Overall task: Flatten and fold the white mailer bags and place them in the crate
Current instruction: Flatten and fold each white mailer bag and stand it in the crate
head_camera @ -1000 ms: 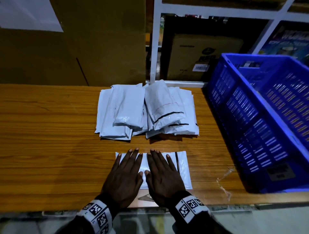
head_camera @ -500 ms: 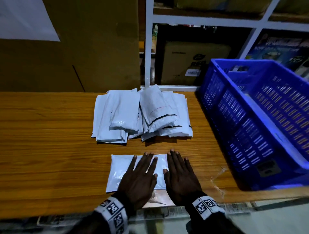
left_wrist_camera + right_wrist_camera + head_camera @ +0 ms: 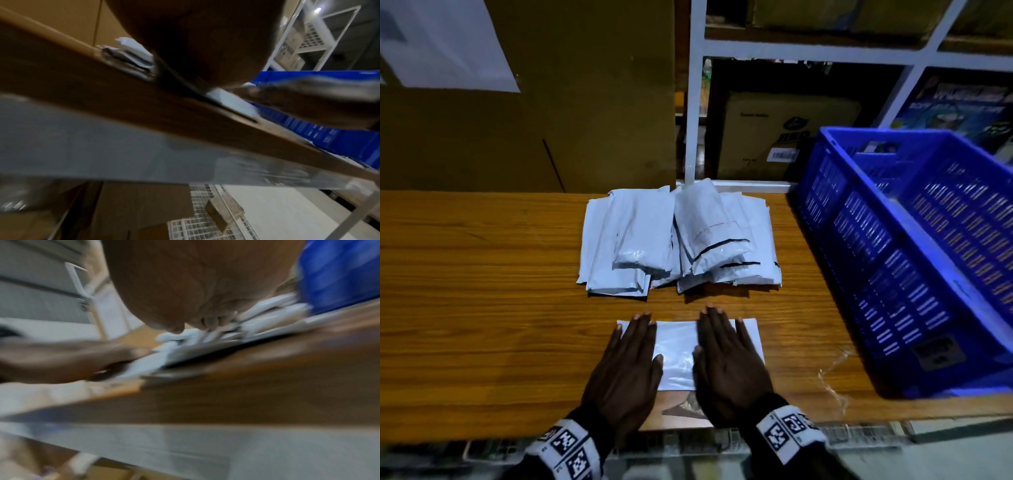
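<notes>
My left hand [image 3: 625, 373] and right hand [image 3: 726, 368] lie palm-down, fingers [image 3: 640, 329] straight, pressing one white mailer bag [image 3: 676, 356] flat on the worktop [image 3: 482, 308] near its front edge. The pile of bags [image 3: 678, 240] sits just beyond; the blue crate [image 3: 914, 260] stands to my right.

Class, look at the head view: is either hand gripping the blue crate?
No: the left hand and right hand press flat on a white mailer bag; the blue crate stands untouched.
</notes>
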